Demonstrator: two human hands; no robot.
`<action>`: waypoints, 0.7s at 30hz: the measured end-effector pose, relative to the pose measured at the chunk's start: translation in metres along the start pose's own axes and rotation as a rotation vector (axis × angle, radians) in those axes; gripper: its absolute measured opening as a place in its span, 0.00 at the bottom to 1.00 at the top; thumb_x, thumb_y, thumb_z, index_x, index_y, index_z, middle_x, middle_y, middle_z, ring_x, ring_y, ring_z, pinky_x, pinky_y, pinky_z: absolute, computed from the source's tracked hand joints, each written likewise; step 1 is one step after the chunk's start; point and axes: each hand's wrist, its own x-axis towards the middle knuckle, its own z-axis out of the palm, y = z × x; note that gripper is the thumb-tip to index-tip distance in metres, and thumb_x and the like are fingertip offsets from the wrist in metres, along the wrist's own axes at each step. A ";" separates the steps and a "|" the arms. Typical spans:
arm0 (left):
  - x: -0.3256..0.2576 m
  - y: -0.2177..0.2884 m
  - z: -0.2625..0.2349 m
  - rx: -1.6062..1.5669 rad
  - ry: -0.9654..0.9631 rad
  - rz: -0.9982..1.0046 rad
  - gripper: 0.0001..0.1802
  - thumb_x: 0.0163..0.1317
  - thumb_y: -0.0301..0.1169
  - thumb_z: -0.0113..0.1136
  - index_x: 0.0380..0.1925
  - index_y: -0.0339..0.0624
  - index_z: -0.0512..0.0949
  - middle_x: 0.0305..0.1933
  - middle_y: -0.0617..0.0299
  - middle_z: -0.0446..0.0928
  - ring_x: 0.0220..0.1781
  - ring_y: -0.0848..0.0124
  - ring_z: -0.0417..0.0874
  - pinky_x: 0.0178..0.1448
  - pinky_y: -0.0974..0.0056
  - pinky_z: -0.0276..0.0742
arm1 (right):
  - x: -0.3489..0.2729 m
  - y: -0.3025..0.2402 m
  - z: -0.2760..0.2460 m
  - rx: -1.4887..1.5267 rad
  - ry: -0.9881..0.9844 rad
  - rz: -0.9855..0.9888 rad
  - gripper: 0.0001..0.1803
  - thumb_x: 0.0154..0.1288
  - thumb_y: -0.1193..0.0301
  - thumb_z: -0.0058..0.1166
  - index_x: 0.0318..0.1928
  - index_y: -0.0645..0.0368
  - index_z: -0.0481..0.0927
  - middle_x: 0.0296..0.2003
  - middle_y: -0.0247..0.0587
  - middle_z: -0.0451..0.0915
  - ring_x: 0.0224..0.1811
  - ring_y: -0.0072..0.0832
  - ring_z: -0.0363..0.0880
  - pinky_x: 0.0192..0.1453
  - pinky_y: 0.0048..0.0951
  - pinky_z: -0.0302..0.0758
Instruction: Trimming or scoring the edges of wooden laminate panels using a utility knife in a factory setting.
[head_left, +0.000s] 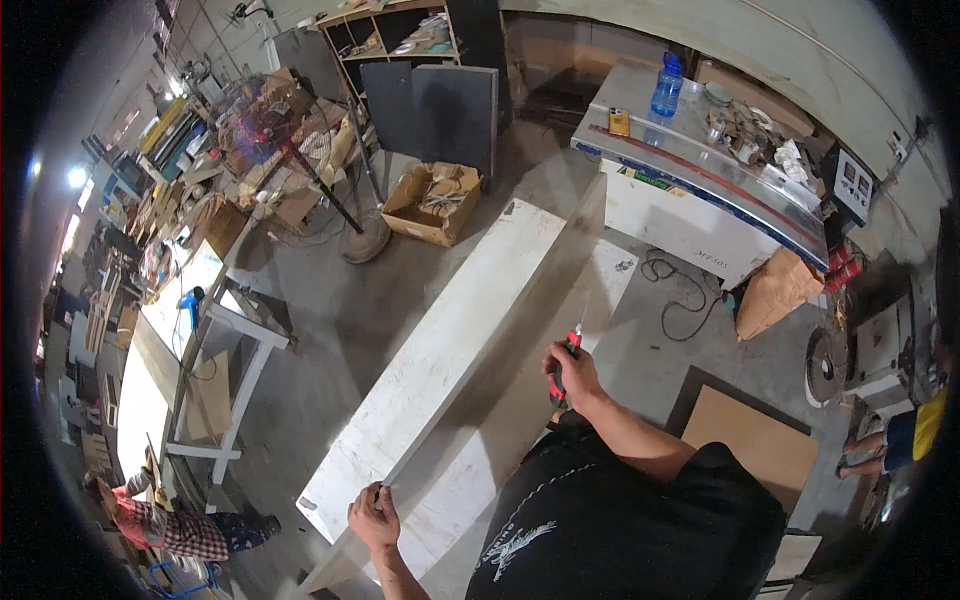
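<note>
Boards [440, 350], two long white ones, run diagonally up the middle of the head view: the left white board [470, 310] looks like it sits higher, and the right white board [475, 470] lies alongside it with a shadowy strip between. Right hand [572, 375] is wrapped snugly around a red-and-black hand tool [573, 342], thin tip pointing away from the body; it's over the right white board, but I can't tell if the tip touches anything. Left hand [373, 515] is down by the near end of the left white board, right at its edge, fingers curled with thumb and index close together. Can't tell if there's something tiny pinched in there, sorry. Whoever's working has a black T-shirt [640, 500] on, and a flat brown panel [750, 440] lies on the floor to their right. Farther up you've got an open cardboard box [425, 228] full of scraps, dark slabs [455, 120] standing behind it, and a metal-topped workbench [680, 215] with a blue water bottle [666, 90] on top. Over on the left, a blue power tool [191, 299] sits on a work table [145, 400], and a co-worker in a checked shirt [195, 532] is near its lower end.
</note>
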 end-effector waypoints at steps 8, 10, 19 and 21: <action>0.064 0.077 0.028 0.007 -0.412 0.027 0.19 0.67 0.49 0.63 0.34 0.43 0.83 0.35 0.51 0.85 0.40 0.50 0.86 0.45 0.49 0.81 | 0.004 0.009 -0.021 0.384 0.148 0.247 0.11 0.75 0.60 0.56 0.41 0.54 0.78 0.30 0.35 0.80 0.29 0.28 0.77 0.34 0.33 0.74; 0.081 0.102 0.049 -0.034 -0.405 0.124 0.19 0.68 0.49 0.61 0.34 0.44 0.81 0.34 0.50 0.85 0.39 0.49 0.86 0.42 0.48 0.80 | 0.005 0.018 -0.028 0.414 0.179 0.316 0.12 0.77 0.56 0.54 0.42 0.50 0.79 0.33 0.31 0.80 0.32 0.28 0.77 0.36 0.36 0.73; 0.079 0.136 0.062 -0.006 -0.697 0.017 0.16 0.73 0.47 0.53 0.49 0.53 0.83 0.44 0.57 0.87 0.44 0.54 0.89 0.48 0.52 0.84 | 0.052 0.074 -0.044 0.359 0.001 0.552 0.17 0.75 0.53 0.45 0.28 0.43 0.70 0.24 0.27 0.69 0.26 0.30 0.67 0.30 0.38 0.63; 0.087 0.162 0.068 -0.010 -0.808 0.045 0.16 0.71 0.45 0.54 0.51 0.55 0.83 0.47 0.57 0.87 0.46 0.52 0.89 0.50 0.51 0.84 | 0.118 0.134 -0.135 -0.261 -0.554 0.037 0.18 0.73 0.53 0.44 0.24 0.43 0.68 0.21 0.29 0.64 0.20 0.32 0.60 0.30 0.39 0.60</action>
